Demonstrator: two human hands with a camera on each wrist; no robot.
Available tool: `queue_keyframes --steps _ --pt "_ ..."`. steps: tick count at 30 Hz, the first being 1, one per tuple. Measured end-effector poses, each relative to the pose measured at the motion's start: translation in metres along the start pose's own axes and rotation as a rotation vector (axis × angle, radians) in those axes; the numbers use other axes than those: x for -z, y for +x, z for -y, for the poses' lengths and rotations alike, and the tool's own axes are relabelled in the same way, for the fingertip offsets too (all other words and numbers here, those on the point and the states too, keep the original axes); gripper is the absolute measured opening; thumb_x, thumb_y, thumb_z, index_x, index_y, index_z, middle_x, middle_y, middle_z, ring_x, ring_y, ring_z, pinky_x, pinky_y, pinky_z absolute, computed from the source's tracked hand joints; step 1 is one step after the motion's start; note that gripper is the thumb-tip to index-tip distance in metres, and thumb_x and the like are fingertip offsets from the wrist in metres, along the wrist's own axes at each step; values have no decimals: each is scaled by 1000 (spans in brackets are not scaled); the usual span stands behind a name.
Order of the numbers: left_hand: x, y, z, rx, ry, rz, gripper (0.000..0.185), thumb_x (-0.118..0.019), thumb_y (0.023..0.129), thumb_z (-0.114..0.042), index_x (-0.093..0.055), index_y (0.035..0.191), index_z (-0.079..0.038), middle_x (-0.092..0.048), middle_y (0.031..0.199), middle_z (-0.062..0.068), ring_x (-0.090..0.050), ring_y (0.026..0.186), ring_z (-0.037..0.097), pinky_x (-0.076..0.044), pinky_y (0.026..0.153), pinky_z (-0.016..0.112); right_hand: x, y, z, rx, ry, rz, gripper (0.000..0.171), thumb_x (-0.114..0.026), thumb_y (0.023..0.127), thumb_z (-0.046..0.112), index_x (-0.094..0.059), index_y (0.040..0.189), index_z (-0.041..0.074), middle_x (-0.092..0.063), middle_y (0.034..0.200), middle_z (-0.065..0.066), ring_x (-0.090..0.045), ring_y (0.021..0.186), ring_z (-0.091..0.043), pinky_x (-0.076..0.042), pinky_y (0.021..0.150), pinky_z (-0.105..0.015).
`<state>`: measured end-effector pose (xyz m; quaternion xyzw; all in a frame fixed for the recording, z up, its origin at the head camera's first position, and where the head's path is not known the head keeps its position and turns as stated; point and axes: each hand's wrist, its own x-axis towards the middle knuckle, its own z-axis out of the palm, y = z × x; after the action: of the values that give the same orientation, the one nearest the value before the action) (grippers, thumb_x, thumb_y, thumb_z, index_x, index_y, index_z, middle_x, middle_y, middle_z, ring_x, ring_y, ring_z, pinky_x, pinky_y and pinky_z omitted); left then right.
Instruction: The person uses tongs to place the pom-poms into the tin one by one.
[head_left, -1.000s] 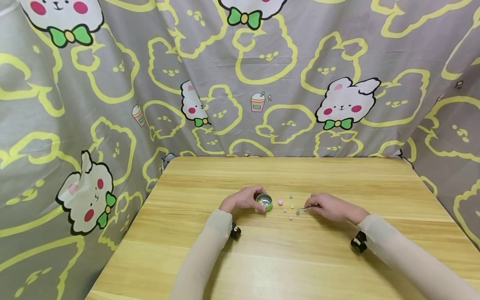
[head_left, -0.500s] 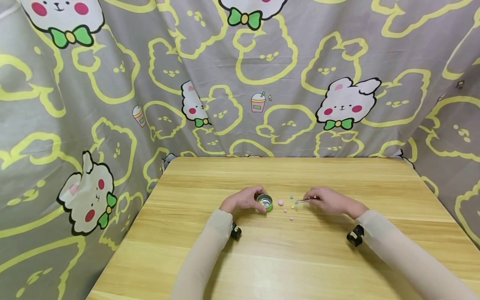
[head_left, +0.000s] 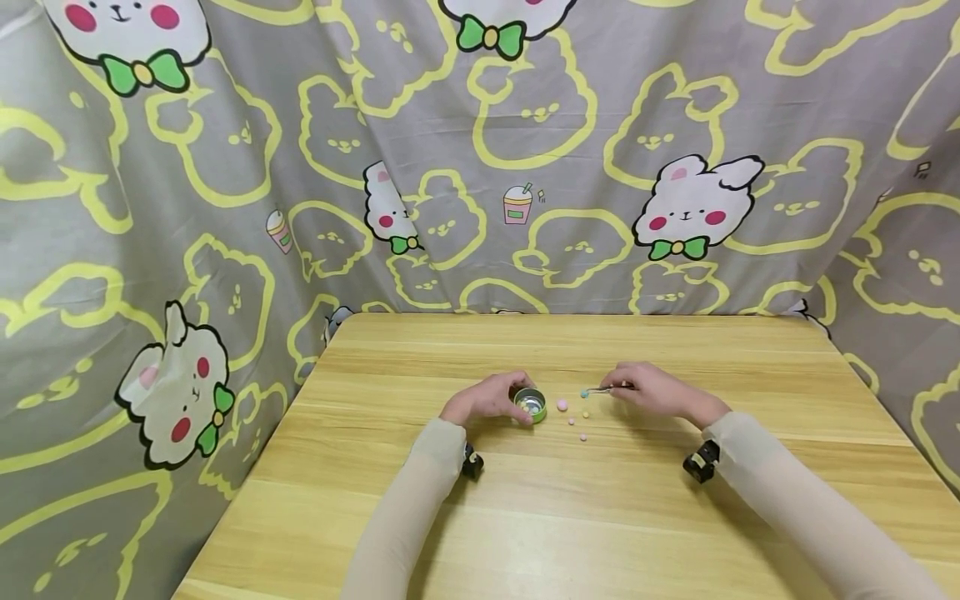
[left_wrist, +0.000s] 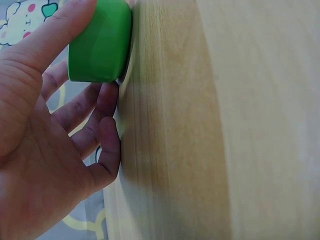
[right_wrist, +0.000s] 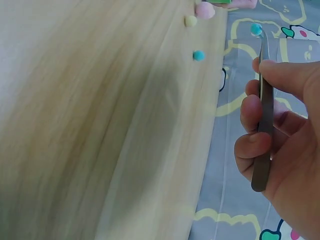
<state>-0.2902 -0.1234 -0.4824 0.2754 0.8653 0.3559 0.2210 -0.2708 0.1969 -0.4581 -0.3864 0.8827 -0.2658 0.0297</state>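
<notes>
Tweezers (right_wrist: pixel 266 110) moved farther back (pink ball (head_left: pixel 562 405) between them and the tin (left_wrist: pixel 102 47)).

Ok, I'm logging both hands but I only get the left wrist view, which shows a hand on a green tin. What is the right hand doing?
Observer: The right hand holds tweezers with a blue ball at the tips.
Operator: Noted. Is the green tin open or covered on top?
Observer: Open; the head view looks down into it.
Operator: Anything loose between it and the right hand?
Observer: Yes, the head view shows three pink balls and a yellow ball among what lies on the table there.
</notes>
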Motion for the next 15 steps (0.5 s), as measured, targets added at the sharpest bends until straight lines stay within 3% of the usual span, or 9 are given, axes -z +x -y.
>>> queue_keyframes --steps 8,15 --pt "0 0 0 4 -5 0 45 -83 74 -23 -57 110 -17 -61 101 -5 -55 95 12 -42 85 27 -1 8 4 50 -9 -42 16 -58 94 7 -69 104 9 -60 91 4 -51 75 -9 -44 66 -30" --pt "0 1 1 0 8 0 46 -83 74 -25 -56 111 -18 -61 101 -6 -55 95 11 -42 85 27 0 18 13 65 6 -22 17 -57 95 8 -68 107 11 -60 94 5 -51 77 -8 -44 67 -30"
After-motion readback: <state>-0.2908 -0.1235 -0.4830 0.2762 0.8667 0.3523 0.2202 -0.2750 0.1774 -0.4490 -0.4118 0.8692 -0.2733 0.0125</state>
